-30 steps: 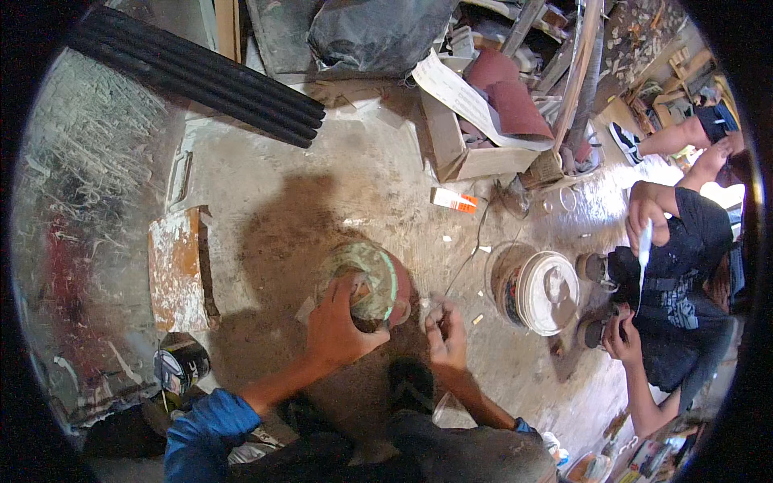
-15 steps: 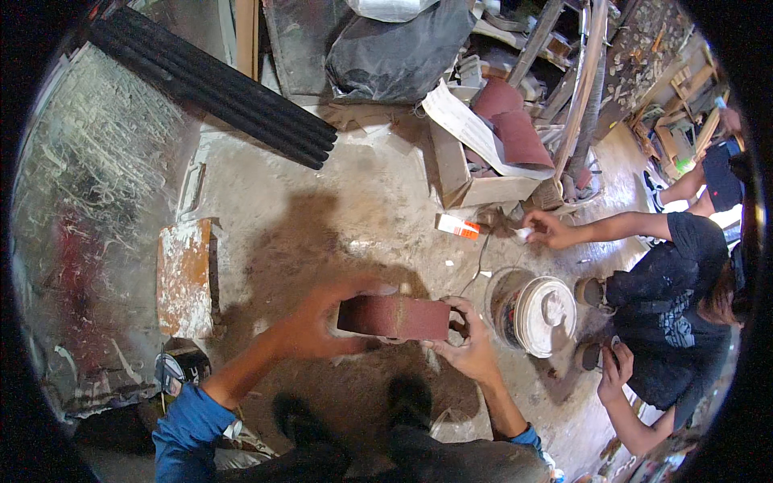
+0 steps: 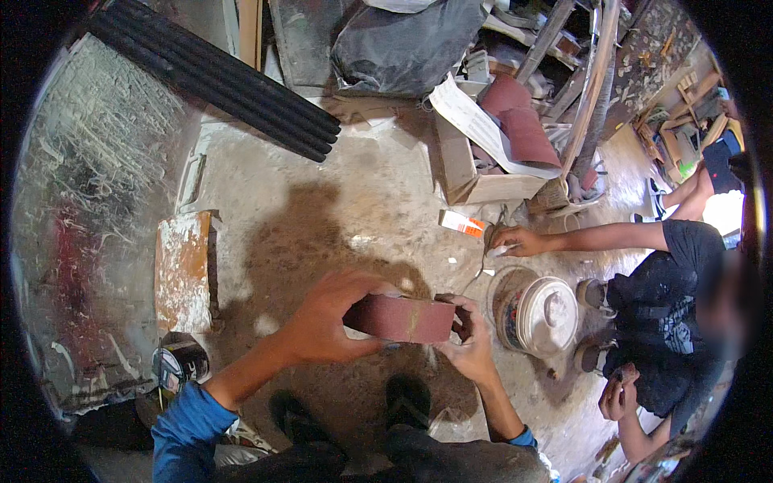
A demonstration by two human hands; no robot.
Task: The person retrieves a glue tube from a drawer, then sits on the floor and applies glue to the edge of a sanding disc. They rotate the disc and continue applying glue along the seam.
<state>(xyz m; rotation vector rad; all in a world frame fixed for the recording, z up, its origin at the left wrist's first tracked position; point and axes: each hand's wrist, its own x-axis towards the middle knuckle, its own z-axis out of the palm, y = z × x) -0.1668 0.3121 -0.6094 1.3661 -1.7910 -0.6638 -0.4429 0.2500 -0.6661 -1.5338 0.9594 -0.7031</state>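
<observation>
A reddish-brown sanding belt, bent into a flat loop, is held up in front of me over the floor. A paler seam crosses its outer side near the middle. My left hand grips its left end, with the thumb below and fingers above. My right hand is closed on the right end, its fingers curled at the loop's edge. What lies inside the loop is mostly hidden.
A co-worker's hand reaches in from the right, above a lidded white bucket. Beyond stands a box with sandpaper sheets. At left are a paint-spattered board, a can and black ribbed lengths.
The sanding belt has turned slightly, its seam shifting right, and my left hand has rolled with it. The co-worker's reaching hand has moved left; the other hand has dropped a little.
</observation>
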